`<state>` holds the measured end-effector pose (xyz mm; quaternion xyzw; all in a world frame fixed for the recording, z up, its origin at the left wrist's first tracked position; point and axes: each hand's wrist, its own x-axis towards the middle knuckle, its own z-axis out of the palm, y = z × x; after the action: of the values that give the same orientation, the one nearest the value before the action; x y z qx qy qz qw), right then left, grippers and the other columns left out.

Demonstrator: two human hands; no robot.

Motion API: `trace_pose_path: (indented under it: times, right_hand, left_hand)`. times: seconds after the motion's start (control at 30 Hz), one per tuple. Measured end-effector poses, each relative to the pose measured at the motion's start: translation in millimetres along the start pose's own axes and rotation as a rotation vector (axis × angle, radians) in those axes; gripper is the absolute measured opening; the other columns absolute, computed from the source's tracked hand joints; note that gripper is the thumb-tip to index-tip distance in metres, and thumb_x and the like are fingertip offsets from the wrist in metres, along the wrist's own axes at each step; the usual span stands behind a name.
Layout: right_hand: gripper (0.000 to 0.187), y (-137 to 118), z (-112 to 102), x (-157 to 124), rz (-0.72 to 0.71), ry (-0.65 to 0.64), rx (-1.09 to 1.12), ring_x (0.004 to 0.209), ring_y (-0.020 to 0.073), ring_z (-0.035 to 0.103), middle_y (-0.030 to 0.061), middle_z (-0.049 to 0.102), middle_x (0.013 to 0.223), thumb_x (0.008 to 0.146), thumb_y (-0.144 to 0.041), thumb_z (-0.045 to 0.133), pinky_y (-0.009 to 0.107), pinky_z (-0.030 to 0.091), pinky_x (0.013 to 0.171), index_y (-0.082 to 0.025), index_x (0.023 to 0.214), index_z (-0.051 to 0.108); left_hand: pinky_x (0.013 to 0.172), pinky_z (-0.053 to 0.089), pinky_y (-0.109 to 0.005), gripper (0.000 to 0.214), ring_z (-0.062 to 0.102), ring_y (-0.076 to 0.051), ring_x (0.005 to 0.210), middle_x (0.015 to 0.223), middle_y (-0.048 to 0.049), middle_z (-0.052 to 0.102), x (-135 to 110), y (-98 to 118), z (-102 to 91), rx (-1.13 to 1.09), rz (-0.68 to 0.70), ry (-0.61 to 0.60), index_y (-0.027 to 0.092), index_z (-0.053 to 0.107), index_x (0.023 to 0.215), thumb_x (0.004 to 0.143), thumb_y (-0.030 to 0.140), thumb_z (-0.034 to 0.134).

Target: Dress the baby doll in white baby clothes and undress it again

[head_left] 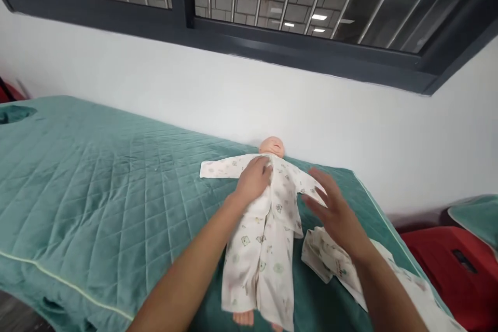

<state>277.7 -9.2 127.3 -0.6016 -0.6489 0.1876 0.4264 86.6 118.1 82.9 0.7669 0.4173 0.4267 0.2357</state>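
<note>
A baby doll (272,146) lies on its back on the bed, its head towards the wall. It wears a white printed baby shirt (286,194) with both sleeves spread, and matching baby trousers (274,270); toes poke out below. My left hand (254,180) is on the shirt's chest, fingers curled at the front edge; its thumb is hidden. Over the sleeve on the right side hovers my right hand (332,207), thumb and fingers apart, slightly blurred and holding nothing. Beneath my right forearm lies a crumpled white printed cloth (322,254).
A green quilted cover (128,192) spreads over the bed, reaching far left. Behind it rises a white wall (187,93) with a dark-framed window (311,44) and metal bars. A red object with a dark slot (439,264) stands beyond the bed's right edge.
</note>
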Motion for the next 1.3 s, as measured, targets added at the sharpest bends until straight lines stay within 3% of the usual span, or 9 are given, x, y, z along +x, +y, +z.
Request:
trace_pose_path:
  times: [0.07, 0.17, 0.27, 0.33, 0.43, 0.67, 0.83, 1.07, 1.3]
  right_hand:
    - [0.054, 10.7, 24.8, 42.2, 0.076, 0.154, 0.269, 0.144, 0.0260, 0.044, 0.0022, 0.051, 0.151, 0.086, -0.050, 0.070, 0.049, 0.043, 0.115, -0.037, 0.136, 0.056]
    - [0.045, 49.5, 49.3, 84.4, 0.234, 0.407, 0.579, 0.129, 0.0231, 0.058, 0.0030, 0.064, 0.133, 0.078, -0.044, 0.077, 0.042, 0.050, 0.108, -0.031, 0.120, 0.066]
    - [0.036, 82.0, 62.8, 97.4, 0.423, 0.537, 0.827, 0.114, 0.0208, 0.066, 0.0020, 0.068, 0.122, 0.069, -0.037, 0.082, 0.033, 0.057, 0.094, -0.026, 0.099, 0.068]
    - [0.033, 88.3, 68.7, 96.7, 0.424, 0.541, 0.875, 0.113, 0.0205, 0.066, 0.0016, 0.068, 0.121, 0.070, -0.037, 0.081, 0.031, 0.058, 0.089, -0.025, 0.097, 0.068]
    - [0.031, 79.8, 77.2, 92.9, 0.349, 0.475, 0.754, 0.114, 0.0211, 0.065, 0.0018, 0.069, 0.123, 0.078, -0.042, 0.075, 0.034, 0.055, 0.092, -0.026, 0.104, 0.069]
    - [0.037, 63.3, 85.6, 87.8, 0.119, 0.144, 0.366, 0.124, 0.0254, 0.059, 0.0047, 0.067, 0.132, 0.091, -0.047, 0.060, 0.045, 0.043, 0.109, -0.027, 0.121, 0.068]
    - [0.029, 65.9, 83.9, 88.5, -0.012, 0.080, 0.254, 0.135, 0.0244, 0.050, 0.0012, 0.061, 0.141, 0.092, -0.042, 0.058, 0.046, 0.035, 0.118, -0.031, 0.116, 0.070]
    - [0.030, 64.4, 83.1, 87.6, -0.007, 0.047, 0.181, 0.140, 0.0248, 0.045, 0.0003, 0.055, 0.147, 0.094, -0.045, 0.055, 0.048, 0.031, 0.120, -0.033, 0.117, 0.069]
    - [0.042, 59.6, 78.9, 87.5, 0.012, -0.081, 0.041, 0.151, 0.0280, 0.028, 0.0001, 0.042, 0.158, 0.098, -0.050, 0.047, 0.055, 0.019, 0.123, -0.036, 0.135, 0.061]
  left_hand:
    - [0.109, 0.046, -0.042, 0.035, 0.059, -0.025, 0.125, 0.130, -0.0107, 0.067, 22.2, 1.3, 8.3, -0.038, -0.033, -0.068, 0.019, 0.064, 0.123, 0.098, 0.022, 0.040]
    - [0.104, 0.049, -0.043, 0.037, 0.063, -0.026, 0.118, 0.126, -0.0092, 0.069, 38.9, -4.5, 15.4, -0.020, -0.104, -0.121, 0.021, 0.066, 0.119, 0.100, 0.023, 0.034]
    - [0.108, 0.046, -0.040, 0.037, 0.060, -0.024, 0.122, 0.132, -0.0074, 0.067, 41.6, -14.8, 17.9, -0.037, -0.069, -0.135, 0.022, 0.066, 0.120, 0.101, 0.027, 0.035]
    - [0.114, 0.040, -0.037, 0.037, 0.056, -0.021, 0.129, 0.137, -0.0058, 0.064, 40.8, -19.3, 18.2, -0.070, -0.046, -0.144, 0.023, 0.066, 0.122, 0.101, 0.028, 0.035]
    - [0.118, 0.036, -0.035, 0.038, 0.053, -0.019, 0.134, 0.142, -0.0046, 0.061, 39.7, -19.7, 18.3, -0.086, -0.073, -0.146, 0.022, 0.066, 0.124, 0.101, 0.028, 0.037]
    - [0.117, 0.038, -0.035, 0.038, 0.054, -0.019, 0.132, 0.138, -0.0025, 0.064, 38.8, -16.0, 17.5, -0.114, -0.076, -0.141, 0.024, 0.067, 0.124, 0.100, 0.024, 0.038]
    - [0.117, 0.039, -0.036, 0.039, 0.056, -0.019, 0.131, 0.138, -0.0017, 0.064, 37.0, -15.7, 16.7, -0.122, -0.047, -0.134, 0.025, 0.068, 0.124, 0.100, 0.024, 0.037]
    - [0.115, 0.041, -0.034, 0.040, 0.057, -0.020, 0.130, 0.140, -0.0017, 0.064, 35.9, -14.2, 15.8, -0.122, -0.009, -0.137, 0.023, 0.068, 0.125, 0.100, 0.023, 0.037]
    - [0.117, 0.039, -0.034, 0.040, 0.054, -0.018, 0.134, 0.141, -0.0017, 0.062, 35.5, -15.7, 16.4, -0.131, -0.049, -0.148, 0.023, 0.067, 0.124, 0.099, 0.021, 0.036]
